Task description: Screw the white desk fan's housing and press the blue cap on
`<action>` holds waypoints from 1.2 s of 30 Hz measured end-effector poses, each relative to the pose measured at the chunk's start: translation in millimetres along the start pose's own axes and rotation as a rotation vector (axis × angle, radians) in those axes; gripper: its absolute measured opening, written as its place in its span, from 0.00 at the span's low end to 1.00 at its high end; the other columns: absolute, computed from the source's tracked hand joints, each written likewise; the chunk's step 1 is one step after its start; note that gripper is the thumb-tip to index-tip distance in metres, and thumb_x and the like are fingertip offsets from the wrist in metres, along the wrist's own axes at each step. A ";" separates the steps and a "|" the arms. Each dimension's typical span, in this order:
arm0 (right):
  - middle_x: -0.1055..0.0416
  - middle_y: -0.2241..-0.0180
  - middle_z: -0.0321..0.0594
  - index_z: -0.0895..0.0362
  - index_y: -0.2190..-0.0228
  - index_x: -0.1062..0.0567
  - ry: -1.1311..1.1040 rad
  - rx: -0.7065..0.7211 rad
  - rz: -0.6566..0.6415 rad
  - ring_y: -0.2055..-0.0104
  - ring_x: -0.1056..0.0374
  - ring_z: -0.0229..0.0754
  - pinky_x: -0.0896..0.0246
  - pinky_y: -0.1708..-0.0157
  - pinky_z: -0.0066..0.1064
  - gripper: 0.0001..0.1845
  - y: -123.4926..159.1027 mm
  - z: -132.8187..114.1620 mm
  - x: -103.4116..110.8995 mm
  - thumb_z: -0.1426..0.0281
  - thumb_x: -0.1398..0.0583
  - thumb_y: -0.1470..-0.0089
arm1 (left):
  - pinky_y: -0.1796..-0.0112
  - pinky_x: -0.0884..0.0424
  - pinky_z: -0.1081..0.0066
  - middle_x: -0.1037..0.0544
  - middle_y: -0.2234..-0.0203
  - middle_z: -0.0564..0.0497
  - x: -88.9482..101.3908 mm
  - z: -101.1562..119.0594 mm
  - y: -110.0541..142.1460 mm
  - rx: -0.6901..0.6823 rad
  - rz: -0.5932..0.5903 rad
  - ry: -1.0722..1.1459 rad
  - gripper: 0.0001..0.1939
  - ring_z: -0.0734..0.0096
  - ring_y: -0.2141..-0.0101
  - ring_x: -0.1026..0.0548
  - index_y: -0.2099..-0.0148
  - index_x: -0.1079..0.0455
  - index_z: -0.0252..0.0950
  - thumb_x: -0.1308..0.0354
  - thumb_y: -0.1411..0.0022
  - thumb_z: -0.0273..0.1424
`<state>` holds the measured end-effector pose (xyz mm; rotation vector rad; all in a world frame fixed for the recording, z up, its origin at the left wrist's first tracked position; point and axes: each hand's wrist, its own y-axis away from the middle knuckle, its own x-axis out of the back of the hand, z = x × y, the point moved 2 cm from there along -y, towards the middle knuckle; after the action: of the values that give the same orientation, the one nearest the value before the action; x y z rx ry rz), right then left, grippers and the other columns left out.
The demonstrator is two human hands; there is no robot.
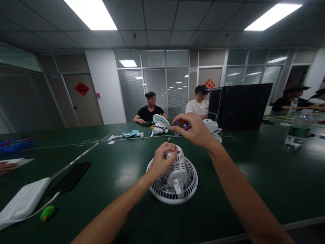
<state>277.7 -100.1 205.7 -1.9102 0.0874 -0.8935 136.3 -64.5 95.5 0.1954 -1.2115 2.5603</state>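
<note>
A white electric fan (177,173) lies grille-down on the green table in front of me, its motor housing upward. My left hand (164,158) is closed at the top of the housing, thumb and fingertips close around the spot where a screwdriver (176,139) comes down. Above it, my right hand (191,128) pinches the screwdriver's handle between thumb and fingers. The shaft points straight down onto the housing; its tip is partly hidden by my left fingers.
Across the table (122,183) two people sit near another fan (160,124) and light-blue pieces (133,134). A black computer case (243,106) stands right of a further white fan (212,127). A water bottle (298,130) is right; a black phone (69,178) and white box (25,200) lie left.
</note>
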 end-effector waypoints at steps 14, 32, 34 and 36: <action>0.28 0.72 0.38 0.58 0.68 0.29 -0.031 -0.001 0.011 0.71 0.32 0.36 0.38 0.72 0.28 0.07 1.2 -2.4 -3.5 0.66 0.39 0.46 | 0.49 0.32 0.59 0.26 0.69 0.48 -0.2 1.4 -0.3 -0.006 -0.005 0.000 0.08 0.64 0.61 0.25 0.73 0.27 0.36 0.43 0.42 0.28; 0.25 0.69 0.42 0.59 0.57 0.23 0.276 0.033 0.023 0.71 0.36 0.41 0.44 0.67 0.33 0.16 1.4 11.7 -3.2 0.72 0.44 0.46 | 0.43 0.37 0.57 0.22 0.60 0.46 -4.0 -4.0 17.6 -0.164 0.079 -0.160 0.01 0.62 0.53 0.26 0.64 0.32 0.38 0.43 0.39 0.27; 0.25 0.68 0.42 0.58 0.56 0.23 0.251 0.041 0.021 0.71 0.36 0.40 0.43 0.67 0.33 0.16 1.4 9.9 -3.2 0.71 0.44 0.45 | 0.43 0.36 0.57 0.22 0.59 0.46 -2.6 -4.2 18.2 -0.179 0.064 -0.175 0.01 0.62 0.51 0.26 0.64 0.31 0.38 0.43 0.38 0.27; 0.25 0.69 0.42 0.58 0.59 0.23 0.247 0.025 0.036 0.71 0.36 0.40 0.44 0.67 0.33 0.13 1.1 8.1 -3.6 0.68 0.42 0.45 | 0.43 0.37 0.56 0.22 0.57 0.45 -0.8 -4.0 18.9 -0.196 0.037 -0.204 0.02 0.61 0.49 0.27 0.62 0.31 0.38 0.44 0.37 0.27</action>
<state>280.4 -93.1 200.9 -1.7621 0.2557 -1.0979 130.9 -72.9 78.9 0.4014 -1.5431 2.4797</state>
